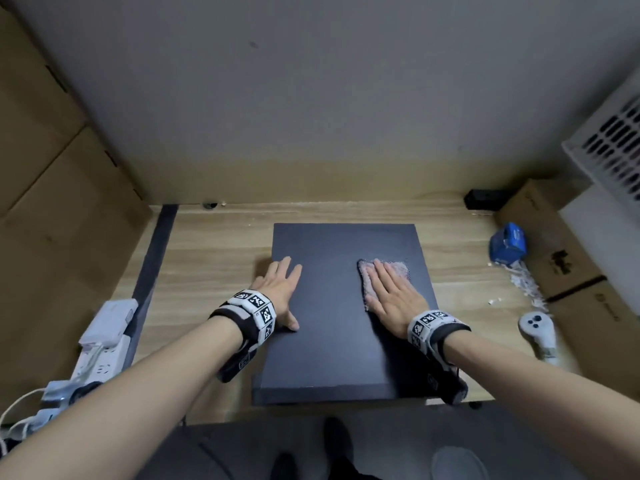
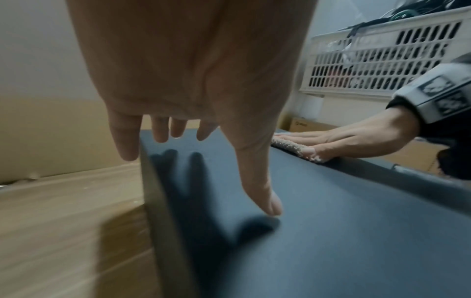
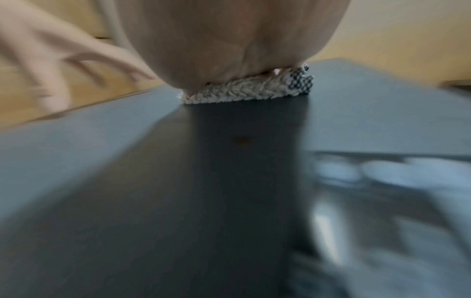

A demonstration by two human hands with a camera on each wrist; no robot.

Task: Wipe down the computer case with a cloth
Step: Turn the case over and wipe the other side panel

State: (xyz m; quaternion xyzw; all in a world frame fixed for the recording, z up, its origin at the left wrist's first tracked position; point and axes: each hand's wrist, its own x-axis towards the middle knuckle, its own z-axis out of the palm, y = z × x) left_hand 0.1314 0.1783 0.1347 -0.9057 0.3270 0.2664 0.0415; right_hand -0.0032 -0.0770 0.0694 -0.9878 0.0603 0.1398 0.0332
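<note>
computer case [image 1: 332,306] flat on desk [image 1: 207,258] | right fingers [image 1: 388,275] straight on cloth [image 1: 398,268] | left fingers [image 1: 287,271] straight on case | controller [image 1: 538,332] right

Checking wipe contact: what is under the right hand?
Under the right hand lies the cloth, flat on the computer case. The cloth's middle and the panel beneath are covered.

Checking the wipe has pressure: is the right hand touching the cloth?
Touching. The left wrist view shows the right hand pressed flat on the cloth, no gap.
</note>
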